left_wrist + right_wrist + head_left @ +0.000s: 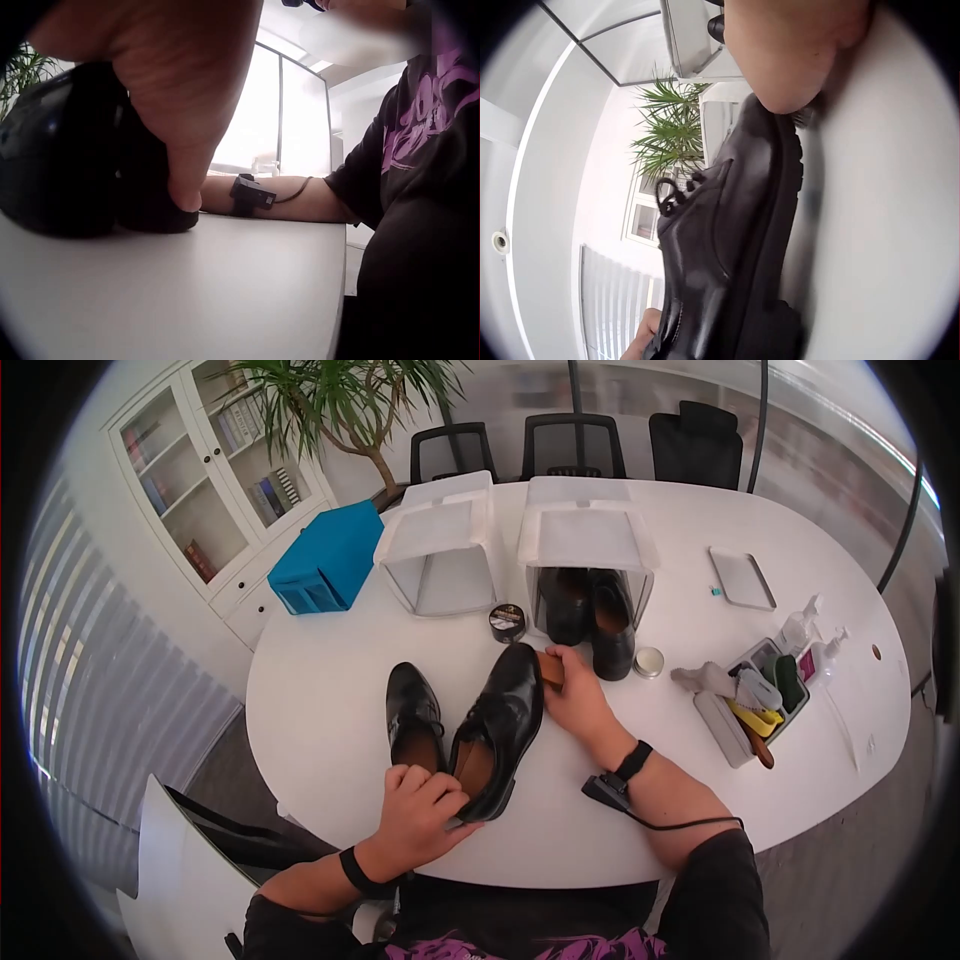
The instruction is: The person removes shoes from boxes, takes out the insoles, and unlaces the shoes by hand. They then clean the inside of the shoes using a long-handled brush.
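Observation:
A black lace-up leather shoe (508, 705) with a brown insole stands on the table, toe pointing away from me. My left hand (424, 810) grips it at the heel, fingers over the opening's rim and thumb low on the back. Beside the toe, my right hand (580, 698) holds a wooden-backed shoe brush (549, 669). Dark bristles (804, 118) show under that hand, close to the sole edge in the right wrist view. The matching shoe (411, 700) lies just to the left, its heel partly hidden by my left hand.
Two white shoe boxes (437, 482) stand at the back, the right one with black shoes (612, 622) at its front. A round polish tin (507, 623), a small open tin (649, 662), a teal box (325, 555), a metal tray (742, 577) and a supply caddy (722, 728) surround the work.

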Demonstrator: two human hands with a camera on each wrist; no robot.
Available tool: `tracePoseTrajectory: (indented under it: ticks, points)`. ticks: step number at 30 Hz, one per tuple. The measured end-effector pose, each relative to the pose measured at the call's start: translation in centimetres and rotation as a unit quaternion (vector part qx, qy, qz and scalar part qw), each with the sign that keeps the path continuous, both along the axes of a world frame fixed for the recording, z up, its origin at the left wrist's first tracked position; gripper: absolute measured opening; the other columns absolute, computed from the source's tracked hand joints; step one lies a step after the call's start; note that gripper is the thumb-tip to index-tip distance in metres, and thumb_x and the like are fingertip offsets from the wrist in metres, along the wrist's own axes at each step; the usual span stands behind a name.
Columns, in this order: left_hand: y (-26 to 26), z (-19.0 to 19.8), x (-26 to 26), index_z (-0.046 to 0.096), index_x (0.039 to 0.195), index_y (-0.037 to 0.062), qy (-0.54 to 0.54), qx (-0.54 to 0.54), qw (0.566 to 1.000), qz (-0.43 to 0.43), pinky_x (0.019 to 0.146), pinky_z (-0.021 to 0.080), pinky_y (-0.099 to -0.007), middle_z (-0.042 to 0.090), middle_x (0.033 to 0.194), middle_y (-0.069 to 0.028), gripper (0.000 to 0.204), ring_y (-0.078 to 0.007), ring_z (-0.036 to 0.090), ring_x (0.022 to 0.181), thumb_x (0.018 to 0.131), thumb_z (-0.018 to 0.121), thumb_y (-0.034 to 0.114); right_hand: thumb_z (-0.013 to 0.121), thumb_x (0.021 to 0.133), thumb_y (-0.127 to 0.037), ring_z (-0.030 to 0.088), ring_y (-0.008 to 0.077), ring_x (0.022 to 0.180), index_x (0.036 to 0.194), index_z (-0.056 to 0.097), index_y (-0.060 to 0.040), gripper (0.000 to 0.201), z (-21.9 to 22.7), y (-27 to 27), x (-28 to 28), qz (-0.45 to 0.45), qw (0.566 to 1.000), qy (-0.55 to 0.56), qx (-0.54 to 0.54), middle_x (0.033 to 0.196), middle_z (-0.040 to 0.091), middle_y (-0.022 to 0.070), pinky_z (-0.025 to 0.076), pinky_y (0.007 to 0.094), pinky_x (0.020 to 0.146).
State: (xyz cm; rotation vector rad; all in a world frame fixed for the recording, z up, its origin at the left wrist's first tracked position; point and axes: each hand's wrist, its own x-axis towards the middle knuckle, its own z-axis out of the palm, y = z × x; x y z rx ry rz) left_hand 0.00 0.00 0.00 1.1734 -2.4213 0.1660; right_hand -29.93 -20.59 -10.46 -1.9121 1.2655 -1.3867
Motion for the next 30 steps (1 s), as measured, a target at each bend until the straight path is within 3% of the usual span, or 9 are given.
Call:
tracePoseTrajectory:
  ticks: [5, 16, 20, 23, 24, 25, 27, 29, 30]
  points:
    - [-0.6, 2.3, 0.4, 0.08, 0.103, 0.0155, -0.001, 0.039, 0.998, -0.055, 0.104, 0.041, -0.0501, 0.07, 0.111, 0.0006, 0.047, -0.0269, 0.059, 0.106, 0.082, 0.107, 0.047, 0.087, 0.095, 0.002, 0.073, 0.0528, 0.134, 0.149, 0.064, 0.0022, 0.059, 0.9, 0.8, -0.1, -0.008, 1.0, -0.004, -0.001, 0.144, 0.073, 0.0313, 0.061, 0.0524, 0.115]
    - [-1.4, 1.6, 2.8, 0.076, 0.082, 0.0137, 0.024, 0.089, 0.993, -0.079, 0.073, 0.048, -0.0394, 0.07, 0.091, -0.001, 0.042, -0.0265, 0.059, 0.088, 0.084, 0.108, 0.041, 0.094, 0.097, -0.017, 0.072, 0.049, 0.134, 0.155, 0.062, -0.0019, 0.068, 2.5, 3.2, 0.8, -0.076, 0.996, 0.039, 0.013, 0.146, 0.07, 0.0267, 0.062, 0.0522, 0.115]
    - [-2.8, 1.6, 4.0, 0.079, 0.089, 0.012, 0.126, 0.111, 0.975, -0.142, 0.082, 0.053, -0.04, 0.072, 0.094, -0.0039, 0.028, -0.029, 0.064, 0.093, 0.1, 0.092, 0.035, 0.093, 0.096, -0.02, 0.07, 0.0508, 0.135, 0.155, 0.062, -0.0012, 0.069, 1.7, 2.8, 0.7, -0.086, 0.993, 0.078, -0.007, 0.149, 0.069, 0.0271, 0.06, 0.0541, 0.119]
    - [-5.2, 0.0, 5.2, 0.082, 0.117, 0.0061, 0.296, 0.003, 0.955, 0.018, 0.11, 0.052, -0.0489, 0.076, 0.116, -0.0157, 0.017, -0.0359, 0.069, 0.117, 0.107, 0.073, 0.017, 0.089, 0.091, -0.014, 0.067, 0.0527, 0.139, 0.152, 0.063, -0.0022, 0.067, 0.9, 2.2, 0.9, -0.091, 0.991, 0.087, -0.046, 0.148, 0.069, 0.0257, 0.054, 0.0588, 0.124]
    - [-6.9, -1.9, 7.5, 0.072, 0.15, 0.0007, 0.315, 0.045, 0.947, 0.05, 0.127, 0.047, -0.0487, 0.071, 0.15, -0.0207, 0.041, -0.0371, 0.063, 0.145, 0.115, 0.069, 0.022, 0.089, 0.091, -0.014, 0.067, 0.0527, 0.139, 0.152, 0.063, -0.0022, 0.067, 0.9, 2.1, 1.0, -0.084, 0.992, 0.086, -0.046, 0.148, 0.069, 0.0257, 0.054, 0.0588, 0.124]
    - [-8.8, -3.8, 8.9, 0.072, 0.15, 0.0007, 0.314, 0.042, 0.947, 0.057, 0.127, 0.047, -0.0487, 0.071, 0.15, -0.0207, 0.041, -0.0371, 0.063, 0.145, 0.115, 0.069, 0.022, 0.087, 0.088, -0.013, 0.065, 0.052, 0.138, 0.148, 0.064, -0.0034, 0.065, 1.1, 2.1, 1.0, -0.084, 0.989, 0.089, -0.083, 0.146, 0.069, 0.0239, 0.052, 0.06, 0.124]
    - [-12.3, -6.5, 10.9, 0.049, 0.179, 0.0005, 0.483, 0.251, 0.831, 0.113, 0.142, 0.034, -0.0477, 0.052, 0.18, -0.021, 0.065, -0.0367, 0.048, 0.168, 0.123, 0.063, 0.029, 0.085, 0.085, -0.012, 0.064, 0.0512, 0.138, 0.144, 0.065, -0.0046, 0.063, 2.0, 2.3, 1.1, -0.081, 0.985, 0.09, -0.121, 0.144, 0.07, 0.022, 0.049, 0.0612, 0.124]
    - [-13.6, -8.0, 11.0, 0.031, 0.191, 0.0037, 0.433, 0.306, 0.837, 0.137, 0.147, 0.027, -0.0455, 0.038, 0.192, -0.0189, 0.075, -0.0327, 0.035, 0.178, 0.127, 0.059, 0.033, 0.083, 0.082, -0.012, 0.062, 0.0471, 0.135, 0.135, 0.067, -0.0064, 0.055, 4.0, 3.1, 0.7, 0.039, 0.979, 0.099, -0.172, 0.14, 0.07, 0.0185, 0.047, 0.0603, 0.12]
    - [-14.4, -9.1, 11.0, 0.031, 0.191, 0.0075, 0.467, 0.316, 0.822, 0.076, 0.145, 0.031, -0.0432, 0.041, 0.189, -0.018, 0.074, -0.0305, 0.041, 0.175, 0.127, 0.059, 0.031, 0.087, 0.085, -0.019, 0.064, 0.0436, 0.128, 0.127, 0.068, -0.0075, 0.048, 4.7, 3.5, 0.3, 0.128, 0.97, 0.091, -0.184, 0.137, 0.07, 0.0167, 0.05, 0.0552, 0.112]
